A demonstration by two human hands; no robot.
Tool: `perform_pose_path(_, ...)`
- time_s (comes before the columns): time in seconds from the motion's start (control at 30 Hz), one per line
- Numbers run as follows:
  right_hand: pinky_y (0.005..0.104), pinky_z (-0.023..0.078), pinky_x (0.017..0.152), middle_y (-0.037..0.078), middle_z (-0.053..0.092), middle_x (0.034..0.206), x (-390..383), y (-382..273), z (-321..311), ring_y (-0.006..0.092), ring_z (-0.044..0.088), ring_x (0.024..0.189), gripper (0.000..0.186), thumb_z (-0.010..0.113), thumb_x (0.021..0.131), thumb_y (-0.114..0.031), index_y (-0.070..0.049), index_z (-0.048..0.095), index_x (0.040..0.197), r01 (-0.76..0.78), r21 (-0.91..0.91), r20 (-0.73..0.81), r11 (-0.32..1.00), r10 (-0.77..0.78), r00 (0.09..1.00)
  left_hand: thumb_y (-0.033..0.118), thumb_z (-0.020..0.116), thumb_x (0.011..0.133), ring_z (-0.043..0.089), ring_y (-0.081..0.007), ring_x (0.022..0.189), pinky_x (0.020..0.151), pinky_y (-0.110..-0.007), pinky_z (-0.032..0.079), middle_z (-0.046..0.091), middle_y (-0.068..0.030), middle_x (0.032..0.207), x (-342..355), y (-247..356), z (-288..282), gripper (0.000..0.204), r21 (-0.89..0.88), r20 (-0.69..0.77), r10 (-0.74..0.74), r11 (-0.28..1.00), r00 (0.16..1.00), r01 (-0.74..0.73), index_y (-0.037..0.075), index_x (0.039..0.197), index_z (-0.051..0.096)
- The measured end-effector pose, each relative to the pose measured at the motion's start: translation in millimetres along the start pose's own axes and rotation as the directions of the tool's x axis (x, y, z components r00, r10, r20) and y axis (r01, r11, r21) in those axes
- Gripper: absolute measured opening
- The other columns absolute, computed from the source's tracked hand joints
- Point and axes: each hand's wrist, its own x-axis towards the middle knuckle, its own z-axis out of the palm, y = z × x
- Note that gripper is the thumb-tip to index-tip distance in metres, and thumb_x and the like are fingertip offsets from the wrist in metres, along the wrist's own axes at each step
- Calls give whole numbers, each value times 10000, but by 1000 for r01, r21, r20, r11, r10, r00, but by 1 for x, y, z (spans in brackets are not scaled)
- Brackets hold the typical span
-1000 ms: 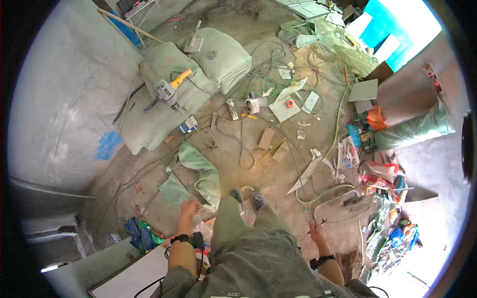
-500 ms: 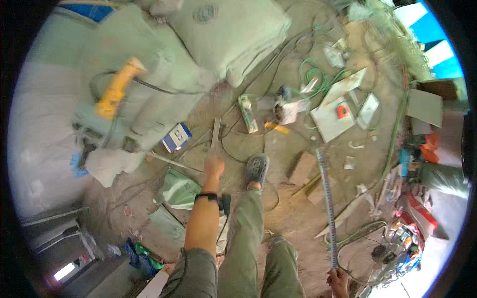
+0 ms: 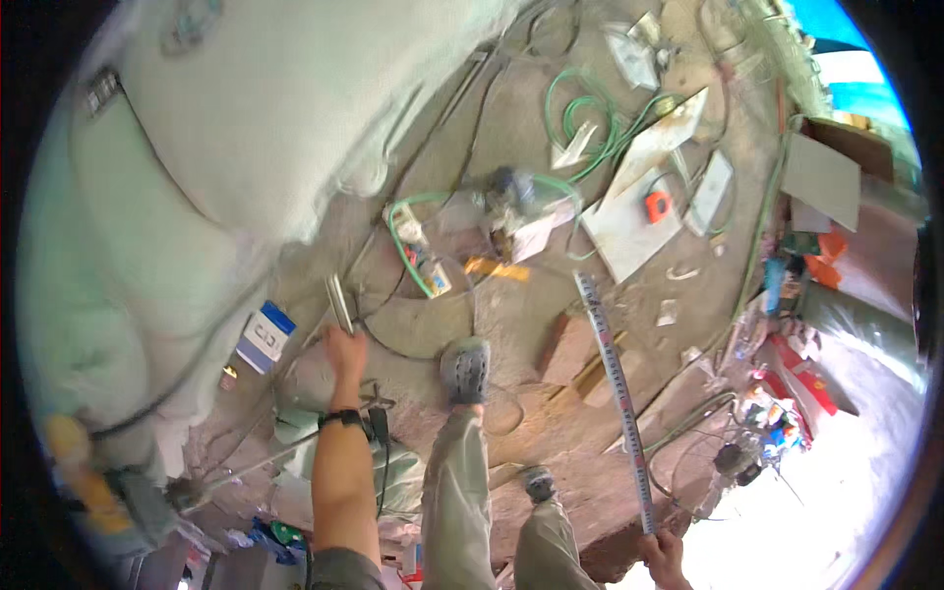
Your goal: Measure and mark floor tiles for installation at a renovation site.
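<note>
My left hand (image 3: 344, 349), low in the centre left, is closed round the near end of a short silver metal strip (image 3: 336, 298), beside a blue-and-white box (image 3: 264, 336). My right hand (image 3: 665, 559) grips the lower end of a long measuring strip (image 3: 618, 403), which reaches upward past a reddish brick (image 3: 563, 349). My grey clogged foot (image 3: 466, 369) stands between the two. An orange tape measure case (image 3: 657, 206) lies on a white slab (image 3: 618, 246) farther forward.
Large stacked sacks (image 3: 216, 108) fill the upper left; a yellow-handled power tool (image 3: 98, 492) is blurred at the left edge. Green hose (image 3: 595, 133) and dark cables tangle across the dusty floor. Boards (image 3: 821, 177), plastic scraps and a wrapped roll (image 3: 855, 334) line the right wall.
My left hand has moved forward and closed on the metal strip. The long measuring strip has come upright in my right hand. I have stepped forward, so the view has swung.
</note>
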Motion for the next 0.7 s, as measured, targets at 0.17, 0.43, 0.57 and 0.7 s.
perform_pose_path(0.17, 414, 497, 601, 95, 631, 683, -48, -105, -85, 224, 626, 639, 175, 654, 973, -226, -56, 687, 947, 455, -521, -92, 722, -577, 811, 194, 620, 888, 689, -353, 818, 734, -466, 538, 688, -214, 910, -133, 66, -103, 346, -197, 434, -61, 967, 899, 161, -35, 1146, 593)
perform_pose_path(0.43, 330, 446, 529, 42, 596, 592, -104, -335, -254, 121, 562, 548, 422, 611, 992, -361, -8, 656, 767, 118, -32, 45, 993, -116, 992, -2, 451, 807, 623, -250, 958, 846, -418, 536, 607, -152, 1078, -260, 504, -390, 445, -820, 566, 340, 143, 751, 554, -7, 1248, 514)
perform_pose_path(0.57, 347, 440, 553, 42, 591, 597, -77, -464, -313, 117, 531, 566, 446, 626, 988, -411, -8, 665, 802, 279, 72, 37, 958, -282, 959, -17, 475, 844, 611, -320, 1025, 937, -477, 512, 582, -161, 1134, -214, 709, -516, 539, -902, 304, 639, -44, 706, 429, 43, 1377, 417)
perform_pose_path(0.7, 310, 434, 531, 30, 591, 591, 13, -599, -375, 94, 546, 582, 442, 634, 998, -381, 6, 661, 786, 398, 58, 56, 915, -401, 914, -13, 475, 850, 609, -345, 1054, 974, -507, 506, 579, -166, 1160, -160, 870, -591, 537, -891, 197, 623, -209, 758, 403, 71, 1377, 416)
